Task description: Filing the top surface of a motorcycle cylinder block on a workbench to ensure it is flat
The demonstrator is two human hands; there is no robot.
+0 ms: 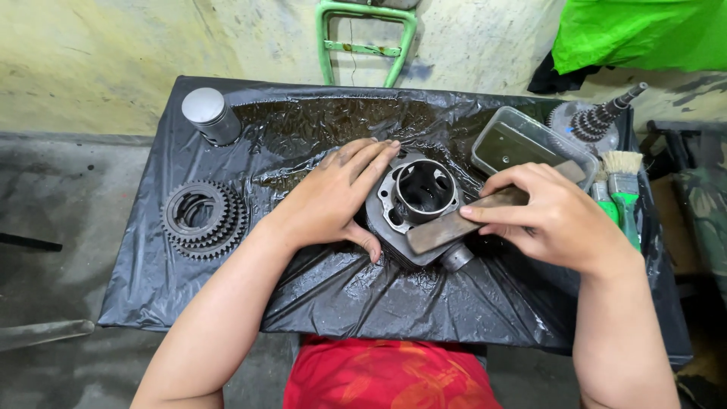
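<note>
I saw the cylinder [419,208] sitting at the middle of the black sheet [326,288], bore upward, with my left hand [333,201] laid flat over its rim at about nine o'clock, fingers stretched out and open, thumb hooked against the near side to steady it. My right hand [556,216] was closed around a flat grey block [462,220], which lay across the cylinder's top face at about four o'clock, one end resting on the metal and the other buried in my grip. From that I judged the work on the top face was mid-course: the block was in contact, yet the face looked dark and grimy where it showed, so I took most of the dressing to be left; how much had been cleaned I could not tell. Around it, a piston [210,115] stood at ten o'clock near the far left corner, a gear stack [204,220] lay at nine o'clock well apart from my hand, and a clear tub [530,144] holding dark liquid sat at two o'clock just beyond my right knuckles. A brush [625,193] with a green handle lay at three o'clock beside the tub, and a geared shaft [598,117] rested at the far right corner, all untouched.
</note>
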